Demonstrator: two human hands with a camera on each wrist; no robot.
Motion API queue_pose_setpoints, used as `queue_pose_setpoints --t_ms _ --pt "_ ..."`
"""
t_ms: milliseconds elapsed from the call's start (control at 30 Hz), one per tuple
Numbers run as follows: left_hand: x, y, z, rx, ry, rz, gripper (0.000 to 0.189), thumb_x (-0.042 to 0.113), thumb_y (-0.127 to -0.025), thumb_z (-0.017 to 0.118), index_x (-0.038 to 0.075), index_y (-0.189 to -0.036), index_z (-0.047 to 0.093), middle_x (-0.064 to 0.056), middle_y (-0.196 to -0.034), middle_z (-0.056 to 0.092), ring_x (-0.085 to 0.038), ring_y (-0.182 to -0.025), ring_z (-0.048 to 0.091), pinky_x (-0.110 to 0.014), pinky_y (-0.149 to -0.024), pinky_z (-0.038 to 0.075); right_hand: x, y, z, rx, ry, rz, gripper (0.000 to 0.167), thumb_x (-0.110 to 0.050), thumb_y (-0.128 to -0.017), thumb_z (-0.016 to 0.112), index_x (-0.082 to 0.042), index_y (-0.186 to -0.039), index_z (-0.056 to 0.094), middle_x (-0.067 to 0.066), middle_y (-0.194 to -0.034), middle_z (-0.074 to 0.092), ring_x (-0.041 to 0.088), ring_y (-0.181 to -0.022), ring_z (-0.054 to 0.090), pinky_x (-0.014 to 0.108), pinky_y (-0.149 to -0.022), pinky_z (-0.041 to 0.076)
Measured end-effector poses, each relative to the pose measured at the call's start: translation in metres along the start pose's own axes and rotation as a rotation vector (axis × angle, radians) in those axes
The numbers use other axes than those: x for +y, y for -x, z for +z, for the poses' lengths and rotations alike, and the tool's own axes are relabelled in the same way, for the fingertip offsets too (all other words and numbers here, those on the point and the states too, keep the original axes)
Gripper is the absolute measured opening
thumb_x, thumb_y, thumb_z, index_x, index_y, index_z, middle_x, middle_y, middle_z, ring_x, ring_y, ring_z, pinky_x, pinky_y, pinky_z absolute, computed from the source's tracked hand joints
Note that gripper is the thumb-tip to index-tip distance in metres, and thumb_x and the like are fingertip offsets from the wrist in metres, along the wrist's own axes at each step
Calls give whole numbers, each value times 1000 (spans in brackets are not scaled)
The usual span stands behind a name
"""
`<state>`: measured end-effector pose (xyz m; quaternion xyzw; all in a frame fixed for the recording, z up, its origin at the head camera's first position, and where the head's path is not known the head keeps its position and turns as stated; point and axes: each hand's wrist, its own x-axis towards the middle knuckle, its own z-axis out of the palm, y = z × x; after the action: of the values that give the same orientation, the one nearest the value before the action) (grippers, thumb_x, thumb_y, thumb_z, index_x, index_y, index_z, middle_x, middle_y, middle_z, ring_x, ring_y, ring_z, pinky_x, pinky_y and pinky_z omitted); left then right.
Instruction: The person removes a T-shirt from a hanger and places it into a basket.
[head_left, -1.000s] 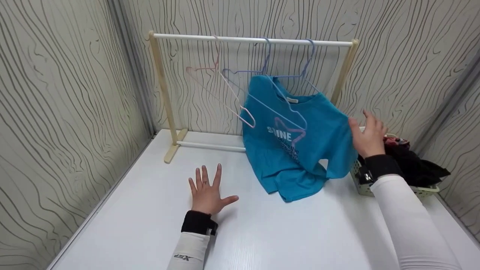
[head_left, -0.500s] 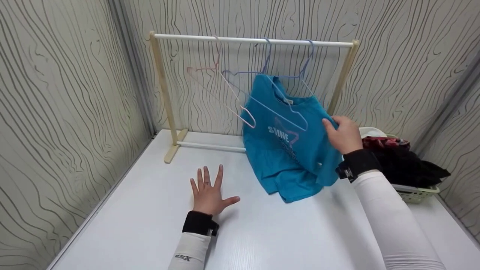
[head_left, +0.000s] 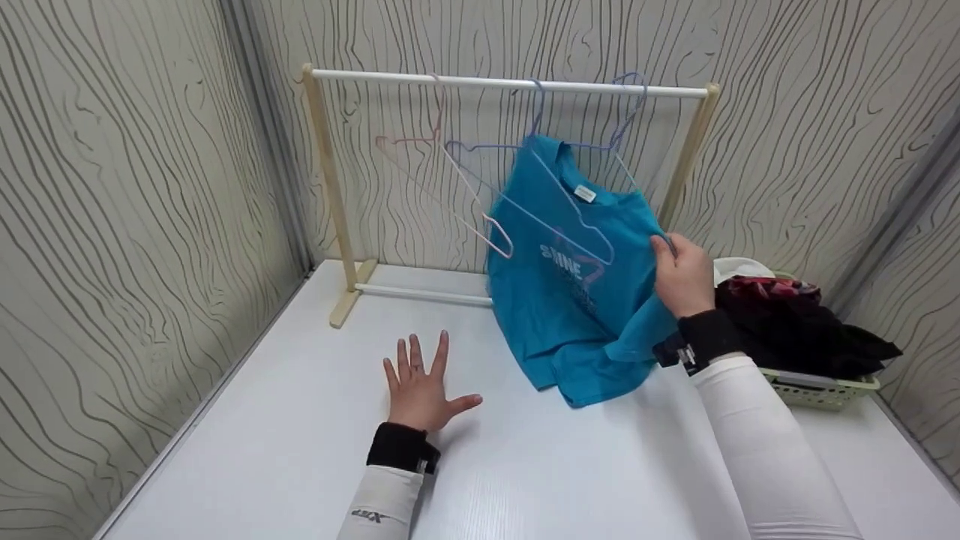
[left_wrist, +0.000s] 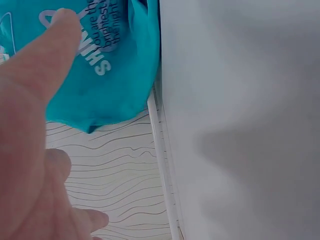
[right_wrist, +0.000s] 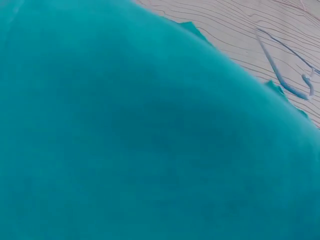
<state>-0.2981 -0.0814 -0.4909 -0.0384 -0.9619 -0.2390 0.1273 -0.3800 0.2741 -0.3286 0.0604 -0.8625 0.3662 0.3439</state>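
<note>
A teal T-shirt (head_left: 532, 330) with a printed star and lettering hangs on a purple-blue hanger (head_left: 624, 124), whose blurred hook is at the rail. My right hand (head_left: 686, 279) pinches the shirt at its right shoulder, thumb on the front. Teal cloth (right_wrist: 140, 130) fills most of the right wrist view and hides the fingers there. My left hand (head_left: 418, 397) is over the white table with its fingers spread, apart from the shirt. A second blue hanger (head_left: 570, 244), bare, overlaps the shirt front in the head view.
The wooden rack (head_left: 328, 180) carries a white rail (head_left: 480, 80). A bare pink hanger (head_left: 469, 187) hangs left of the shirt. At the right, a pale green basket (head_left: 825, 394) holds dark and red clothes (head_left: 802, 330). Patterned walls stand behind and on both sides.
My right hand has moved left from the sleeve side and now pinches the shoulder. The shirt's collar and its hanger's hook have shifted, the hook up and right. My left hand has barely moved.
</note>
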Motion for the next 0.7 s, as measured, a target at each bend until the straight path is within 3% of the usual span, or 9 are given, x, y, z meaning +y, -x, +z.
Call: queue_pose_setpoints --t_ms 133,300,467,700 --pt "0 0 -1 -3 4 1 115 65 -76 82 17 -164 27 -35 -166 19 -53 -157 8 -74 -122 6 -2 9 -10 82 -53 10 39 -28 -109 52 3 -88 61 0 -67 35 12 -62 39 26 -61 29" --pt "-1 -1 -2 -2 4 -2 114 64 -76 82 16 -164 27 -36 -166 19 -54 -157 8 -74 -122 6 3 25 -17 97 -63 -21 36 -23 -108 55 5 -85 59 1 -68 35 12 -63 36 26 -63 28" --pt "0 -1 -2 -11 -12 -7 115 65 -76 81 17 -164 27 -35 -166 19 -54 -157 9 -74 -122 7 12 50 -20 53 -47 16 33 -22 -107 57 5 -89 64 2 -69 38 11 -67 40 24 -65 29" --pt "1 -1 1 -13 -20 -9 114 65 -76 81 17 -164 27 -33 -167 19 -54 -156 10 -74 -122 7 17 84 -29 -87 -36 129 36 -29 -108 54 3 -105 70 6 -77 53 10 -75 47 22 -69 35"
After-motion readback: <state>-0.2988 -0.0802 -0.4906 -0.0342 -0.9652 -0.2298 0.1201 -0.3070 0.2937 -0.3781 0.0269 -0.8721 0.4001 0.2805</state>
